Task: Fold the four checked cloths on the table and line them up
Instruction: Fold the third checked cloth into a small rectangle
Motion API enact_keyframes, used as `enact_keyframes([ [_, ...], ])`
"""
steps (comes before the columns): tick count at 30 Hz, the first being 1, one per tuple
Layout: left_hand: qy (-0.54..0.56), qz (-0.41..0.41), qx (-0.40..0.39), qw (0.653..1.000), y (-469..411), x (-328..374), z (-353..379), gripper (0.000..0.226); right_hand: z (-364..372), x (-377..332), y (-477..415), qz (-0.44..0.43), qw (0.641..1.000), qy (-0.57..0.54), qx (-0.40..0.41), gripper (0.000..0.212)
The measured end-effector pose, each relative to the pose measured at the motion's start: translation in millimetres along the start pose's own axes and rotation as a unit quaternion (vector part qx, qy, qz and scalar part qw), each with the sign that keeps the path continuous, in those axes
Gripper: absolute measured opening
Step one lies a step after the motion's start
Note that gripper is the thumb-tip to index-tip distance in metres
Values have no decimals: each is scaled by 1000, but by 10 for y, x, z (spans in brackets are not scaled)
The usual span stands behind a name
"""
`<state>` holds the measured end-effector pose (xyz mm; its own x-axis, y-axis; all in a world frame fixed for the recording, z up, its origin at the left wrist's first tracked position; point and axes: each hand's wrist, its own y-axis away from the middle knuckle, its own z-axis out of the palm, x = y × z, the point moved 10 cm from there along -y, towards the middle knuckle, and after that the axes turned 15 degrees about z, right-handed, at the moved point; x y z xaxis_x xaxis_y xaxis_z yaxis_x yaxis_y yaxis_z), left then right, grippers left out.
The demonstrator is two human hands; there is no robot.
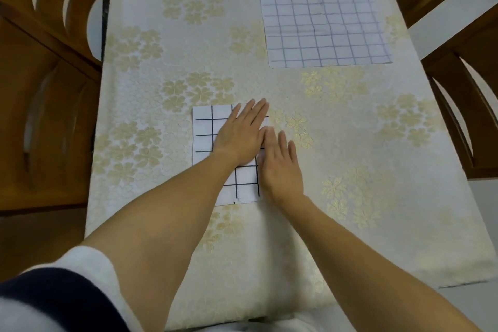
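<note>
Soft, even, dimmish light; wide-angle bending at edges; slight blur.

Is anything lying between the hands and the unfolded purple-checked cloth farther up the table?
Nothing visible does. The left hand lies flat on the black-checked cloth, the right hand at its edge; only bare tablecloth lies before the purple-checked cloth.

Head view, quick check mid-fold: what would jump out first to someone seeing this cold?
The two hands near the table's middle come first: the left hand lies flat on a small folded cloth with bold black checks, and the right hand rests flat along its right edge. Next, a larger cloth with fine purple-blue checks lies spread out, unfolded, at the far right of the cream floral tablecloth.
</note>
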<state>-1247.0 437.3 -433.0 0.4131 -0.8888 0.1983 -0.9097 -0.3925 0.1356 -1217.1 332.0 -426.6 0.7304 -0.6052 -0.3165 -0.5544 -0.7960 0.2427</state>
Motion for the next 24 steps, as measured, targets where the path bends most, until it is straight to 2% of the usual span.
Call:
enact_keyframes([
  [2, -15, -8, 1, 1000, 0, -18, 7, 60, 112, 91, 102, -7, 999, 46, 4, 62],
  [8, -8, -21, -9, 1000, -24, -71, 28, 65, 200, 391, 728, -4, 995, 95, -11, 73],
  [13, 15, -28, -41, 999, -63, -102, 51, 73, 88, 407, 1010, 15, 994, 107, -15, 69],
  [15, 41, -22, -46, 998, -97, -72, -14, 78, -125, 298, 836, 40, 997, 61, 0, 63],
  [17, 46, -11, 2, 999, -98, -25, -189, 73, -397, 183, 544, 56, 997, -31, 51, 51],
  [19, 29, -15, 45, 998, -47, -49, -265, 66, -528, 14, 219, 36, 991, -98, 80, 50],
  [24, -35, -40, -18, 998, 101, -194, 86, 72, -73, -476, -191, -29, 997, -63, -37, 68],
])
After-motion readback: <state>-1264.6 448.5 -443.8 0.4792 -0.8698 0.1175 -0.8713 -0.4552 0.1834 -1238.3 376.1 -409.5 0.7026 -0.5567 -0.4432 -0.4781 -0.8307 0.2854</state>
